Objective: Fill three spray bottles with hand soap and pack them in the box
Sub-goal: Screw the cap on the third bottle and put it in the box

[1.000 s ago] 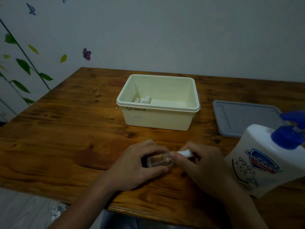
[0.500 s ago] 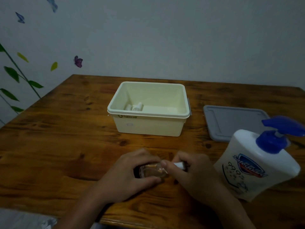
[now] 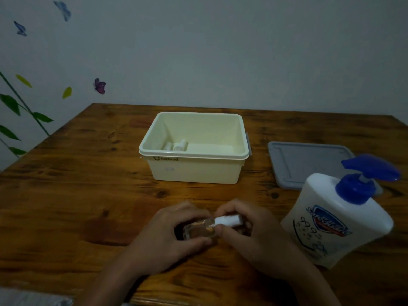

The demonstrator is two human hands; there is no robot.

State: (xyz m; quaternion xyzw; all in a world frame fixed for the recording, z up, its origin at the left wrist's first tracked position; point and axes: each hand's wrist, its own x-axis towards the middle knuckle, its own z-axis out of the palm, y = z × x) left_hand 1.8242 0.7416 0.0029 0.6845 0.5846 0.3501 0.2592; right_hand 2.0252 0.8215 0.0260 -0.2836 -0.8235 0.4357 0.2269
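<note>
Here, both hands clamp one small spray bottle [image 3: 199,229] lying sideways just above the bench [image 3: 77,206].
Left hand [image 3: 170,237] grips its clear body, right hand [image 3: 254,233] its white cap; box [image 3: 194,171] beyond them, soap dispenser [image 3: 337,219] to their right.

The hand soap bottle [image 3: 337,219], white with a blue pump, stands to the right of the box [image 3: 194,149]. Its label carries a blue and red shield with a brand name in white letters that looks like "Safeguard", though the letters are blurred. Under the shield the digits "999" can be read, with small drawings that are too unclear. On the front rim of the box is a small dark logo and a short word, too small to read.
</note>
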